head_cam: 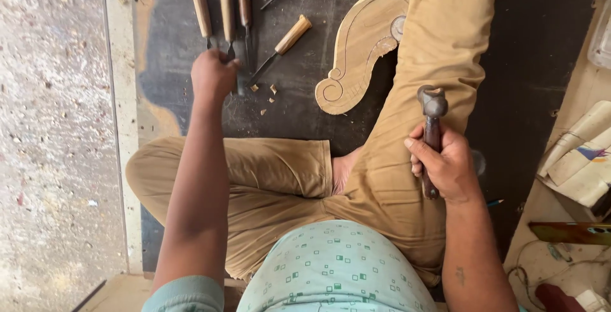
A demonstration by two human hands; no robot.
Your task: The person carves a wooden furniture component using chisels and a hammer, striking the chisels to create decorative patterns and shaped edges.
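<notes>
Our left hand (213, 75) closes on the blades of 3 chisels (226, 16) lying on the dark mat (172, 32). They look stiff and sharp-tipped; wooden handles suit gripping. Our right hand (445, 165) clasps a heavy-looking mallet (433, 121).

landmark: carved wooden scroll (356, 51) on mat (172, 38), under the leg (433, 44) | chisels (229, 16) in a row left of scroll | left hand (213, 76) on the chisels | right hand (445, 162) with mallet (431, 127) right of scroll, nearer the body | paper rolls (579, 153) far right
</notes>
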